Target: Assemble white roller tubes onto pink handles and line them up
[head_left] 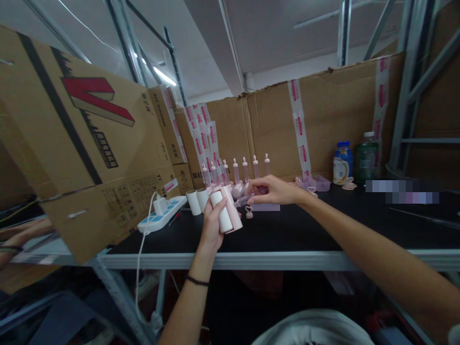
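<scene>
My left hand (212, 223) is wrapped round a white roll (221, 215) with a pale pink curved shell (233, 213) along its right side. Close by on the right, my right hand (275, 191) pinches a translucent pink tube-like handle (247, 199), whose lower end points at the shell. Whether the two parts touch, I cannot tell. A small pink cap with a heart-shaped loop (249, 212) lies on the black tabletop below. Behind my hands stands a row of several upright translucent pink handles (235, 167) with looped caps.
Two white rolls (194, 202) stand left of my hands, beside a power strip (163, 214) with a plugged-in charger. Cardboard walls (266, 129) enclose the black tabletop (294, 232). A blue-capped bottle (343, 163) and green bottle (367, 158) stand back right. Another person's hand (28, 232) shows far left.
</scene>
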### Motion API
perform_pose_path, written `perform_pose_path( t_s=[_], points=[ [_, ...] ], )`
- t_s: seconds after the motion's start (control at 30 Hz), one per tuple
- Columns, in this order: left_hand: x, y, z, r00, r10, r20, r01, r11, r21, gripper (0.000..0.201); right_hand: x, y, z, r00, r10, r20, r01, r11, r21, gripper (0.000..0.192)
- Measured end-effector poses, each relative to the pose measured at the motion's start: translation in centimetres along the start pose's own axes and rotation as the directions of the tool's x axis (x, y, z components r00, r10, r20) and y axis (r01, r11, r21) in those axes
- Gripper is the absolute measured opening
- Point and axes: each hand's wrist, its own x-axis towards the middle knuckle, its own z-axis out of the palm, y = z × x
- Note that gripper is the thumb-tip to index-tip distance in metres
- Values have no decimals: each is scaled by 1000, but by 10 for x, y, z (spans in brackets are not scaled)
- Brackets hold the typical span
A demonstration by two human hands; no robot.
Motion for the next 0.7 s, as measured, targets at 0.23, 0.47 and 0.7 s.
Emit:
perform_pose_path(
  t_s=[0.23,0.47,0.7],
  points=[
    [1,-2,-1,999,13,29,-14,1000,25,60,1,-1,6,996,-88,16,89,985,-145,38],
    [-1,-1,0,1000,13,13,-13,999,53,63,2,0,17,991,-124,44,129,983,-132,34],
    [-2,1,-2,999,-30,18,29,997,69,60,2,5,19,989,-141,44,146,978,-151,36]
  ],
)
